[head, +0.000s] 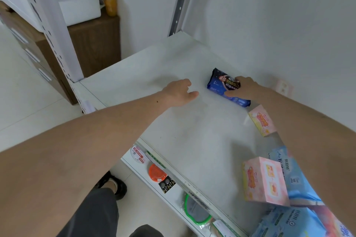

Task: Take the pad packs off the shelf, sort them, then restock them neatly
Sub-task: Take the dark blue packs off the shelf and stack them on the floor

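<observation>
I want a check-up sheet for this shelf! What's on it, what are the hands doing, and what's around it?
Surface: white shelf board, mostly bare.
Job's things: dark blue pad pack near the wall; two pink pad boxes and light blue pad packs at the right.
Clutter: orange lid, green-rimmed item on the lower shelf.
Hands: right hand grips the dark blue pack; left hand holds nothing, fingers relaxed.
Cables: nothing seen.
Surroundings: white wall, brown cabinet.
</observation>
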`<state>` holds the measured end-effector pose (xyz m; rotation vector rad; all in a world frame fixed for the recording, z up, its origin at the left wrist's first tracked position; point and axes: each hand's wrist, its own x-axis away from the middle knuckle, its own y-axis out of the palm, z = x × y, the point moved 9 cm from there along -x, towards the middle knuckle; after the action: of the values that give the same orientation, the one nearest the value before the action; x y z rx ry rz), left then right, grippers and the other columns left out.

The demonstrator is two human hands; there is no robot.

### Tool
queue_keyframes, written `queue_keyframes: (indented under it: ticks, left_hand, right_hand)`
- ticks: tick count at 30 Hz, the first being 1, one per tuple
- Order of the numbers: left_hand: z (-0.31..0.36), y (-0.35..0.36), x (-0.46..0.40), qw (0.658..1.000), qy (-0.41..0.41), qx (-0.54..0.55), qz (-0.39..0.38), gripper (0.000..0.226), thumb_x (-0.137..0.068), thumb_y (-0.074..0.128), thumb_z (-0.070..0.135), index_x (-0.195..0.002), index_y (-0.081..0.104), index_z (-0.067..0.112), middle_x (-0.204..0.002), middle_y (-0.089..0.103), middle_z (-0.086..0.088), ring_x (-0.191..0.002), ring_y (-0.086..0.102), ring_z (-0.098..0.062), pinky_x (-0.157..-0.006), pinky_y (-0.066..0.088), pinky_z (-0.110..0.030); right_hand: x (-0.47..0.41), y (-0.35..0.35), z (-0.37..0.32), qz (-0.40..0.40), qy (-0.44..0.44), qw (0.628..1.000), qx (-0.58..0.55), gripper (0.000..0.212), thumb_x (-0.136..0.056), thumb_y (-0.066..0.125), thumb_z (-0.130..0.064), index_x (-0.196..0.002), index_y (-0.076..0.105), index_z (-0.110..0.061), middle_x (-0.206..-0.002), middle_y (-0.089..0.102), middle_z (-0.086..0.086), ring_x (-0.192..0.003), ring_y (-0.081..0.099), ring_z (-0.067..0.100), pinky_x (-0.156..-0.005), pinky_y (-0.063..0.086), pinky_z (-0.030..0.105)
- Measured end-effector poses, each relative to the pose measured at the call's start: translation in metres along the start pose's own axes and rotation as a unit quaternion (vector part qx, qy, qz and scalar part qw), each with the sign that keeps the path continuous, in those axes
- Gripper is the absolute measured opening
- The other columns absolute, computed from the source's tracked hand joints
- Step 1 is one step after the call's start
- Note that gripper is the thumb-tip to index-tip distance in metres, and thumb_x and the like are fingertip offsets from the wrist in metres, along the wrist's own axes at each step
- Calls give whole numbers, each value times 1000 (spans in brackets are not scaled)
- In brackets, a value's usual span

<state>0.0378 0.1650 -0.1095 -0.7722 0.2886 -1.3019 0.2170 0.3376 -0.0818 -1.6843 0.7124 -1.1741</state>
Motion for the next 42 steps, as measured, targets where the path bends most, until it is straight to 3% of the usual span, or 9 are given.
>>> queue_keyframes:
  ticks: [7, 10, 13, 17, 22, 26, 34, 38, 42]
  left_hand:
    - [9, 9, 3, 995, -11, 92, -26, 53, -94, 56, 36, -134, 40, 6, -129, 57, -15, -116, 56, -31, -98, 46, -44]
    - [13, 12, 11, 992, 0, 122, -25, 43, -93, 58, 30, -128, 46, 8, -121, 62, -12, -109, 60, -29, -96, 48, -45]
    - [17, 9, 23, 989, -7, 147, -3, 47, -92, 62, 28, -129, 43, 5, -121, 61, -15, -109, 59, -31, -94, 49, -45]
    - [21, -1, 46, 984, -26, 174, 11, 64, -87, 68, 32, -136, 36, 6, -120, 59, -14, -107, 60, -30, -93, 51, -46]
    - [46, -18, 81, 975, -3, 222, 13, 38, -88, 68, 27, -118, 59, 6, -113, 68, -12, -101, 66, -26, -85, 55, -40]
    - [59, -25, 109, 965, -6, 263, -1, 36, -90, 68, 23, -117, 55, 4, -111, 66, -14, -96, 66, -26, -83, 55, -43]
    - [72, -34, 150, 961, 3, 274, -39, 23, -91, 66, 23, -106, 56, 11, -110, 67, -13, -96, 67, -26, -82, 57, -44]
    - [79, -32, 173, 962, 16, 262, -76, 25, -92, 64, 22, -110, 55, 9, -103, 67, -7, -86, 66, -18, -72, 56, -34]
    - [68, -30, 201, 959, 14, 266, -96, 38, -88, 69, 23, -119, 55, 5, -109, 68, -8, -91, 68, -19, -70, 59, -34]
  right_hand:
    - [34, 25, -41, -36, -67, 996, 36, 84, -47, 82, -64, -118, 42, -46, -119, 46, 4, -113, 45, 24, -93, 47, 42]
    - [54, 35, -52, -49, -115, 989, -80, 84, -49, 88, -48, -115, 39, -34, -110, 61, 2, -93, 63, 20, -79, 57, 39]
    - [73, 24, -57, 30, -129, 984, -115, 78, -53, 91, -29, -115, 45, -19, -106, 59, 1, -92, 61, 18, -68, 51, 27]
    - [102, 8, -58, 56, -152, 978, -133, 64, -56, 91, -24, -109, 58, -13, -97, 64, -2, -87, 61, 17, -61, 43, 17]
    - [151, -17, -57, 79, -171, 969, -157, 53, -58, 90, -24, -103, 63, -16, -93, 65, -4, -85, 62, 15, -63, 44, 17]
    - [184, -27, -47, 65, -155, 960, -223, 48, -57, 91, -24, -98, 66, -21, -94, 69, -3, -83, 64, 14, -72, 53, 25]
    - [246, -32, -19, 37, -90, 923, -373, 34, -71, 83, -9, -101, 68, -7, -83, 68, 2, -57, 59, 0, -46, 42, 9]
    - [275, -24, -14, 39, -63, 923, -377, 29, -66, 86, -14, -89, 70, -15, -89, 72, 3, -83, 67, 17, -79, 54, 30]
    - [312, -6, -18, 56, -43, 912, -405, 35, -68, 84, -9, -99, 67, -8, -87, 69, 5, -77, 65, 17, -69, 58, 29]
